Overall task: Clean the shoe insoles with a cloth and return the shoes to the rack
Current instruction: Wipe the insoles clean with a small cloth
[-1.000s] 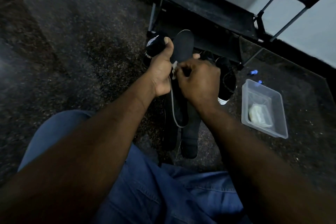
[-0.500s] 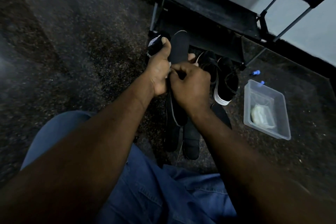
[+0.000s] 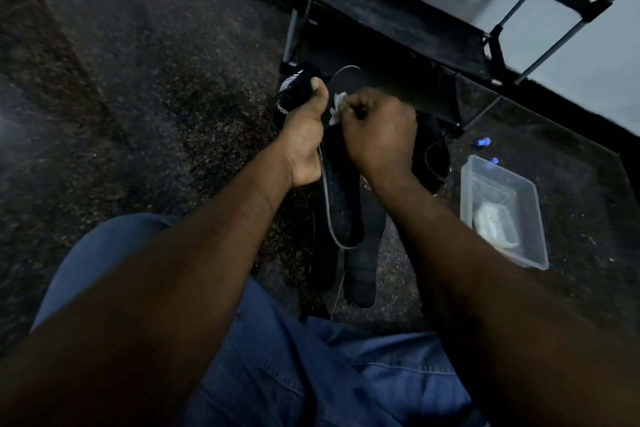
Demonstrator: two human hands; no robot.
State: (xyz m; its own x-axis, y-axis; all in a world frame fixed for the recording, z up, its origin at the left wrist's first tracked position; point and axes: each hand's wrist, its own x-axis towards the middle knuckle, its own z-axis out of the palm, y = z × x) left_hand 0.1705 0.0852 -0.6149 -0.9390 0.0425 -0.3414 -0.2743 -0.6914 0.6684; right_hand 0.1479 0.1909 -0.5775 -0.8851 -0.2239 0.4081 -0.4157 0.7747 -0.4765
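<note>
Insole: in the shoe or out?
Out: left hand grips shoe and bare insole side by side; right hand presses cloth on it.

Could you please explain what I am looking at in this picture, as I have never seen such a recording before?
There is no machine here. A person wears a camera on the head, and it looks down at their own arms and lap. The left hand grips a black shoe. The right hand pinches a white cloth against a dark insole. A second insole shows below. A clear tub sits on the speckled floor, near the shoe rack.
</note>
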